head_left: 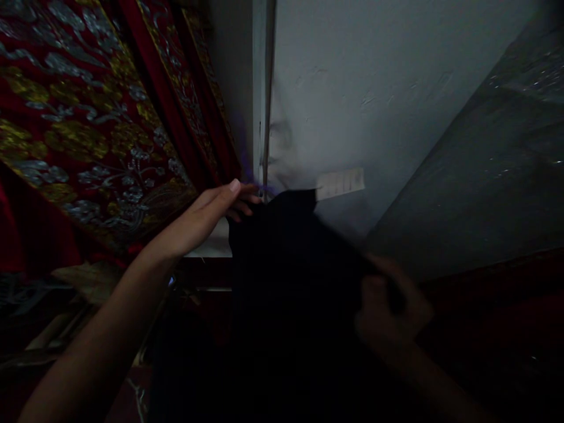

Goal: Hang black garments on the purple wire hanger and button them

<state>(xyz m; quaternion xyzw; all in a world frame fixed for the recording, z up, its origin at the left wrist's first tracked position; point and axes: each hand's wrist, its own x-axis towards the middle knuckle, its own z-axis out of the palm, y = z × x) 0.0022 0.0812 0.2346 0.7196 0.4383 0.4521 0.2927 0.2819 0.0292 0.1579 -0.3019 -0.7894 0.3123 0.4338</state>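
A very dark cloth (295, 282), black or navy, hangs in the middle in front of me. Its kind is lost in the dim light. My left hand (215, 205) is closed at the upper left corner of this cloth, with the fingertips partly hidden. On the right, my right hand (394, 305), slightly blurred, grips the cloth's side edge between thumb and fingers. A pale paper tag (341, 184) sticks out from the cloth's top edge. Near my left fingertips runs a blurred purple string (247, 158).
Red cloth with gold and silver embroidery (88, 117) hangs at the left. A pale wall (352, 88) with a vertical edge strip (261, 88) stands behind. Shiny plastic sheeting (493, 164) covers the right side. Dim clutter (57, 329) lies at lower left.
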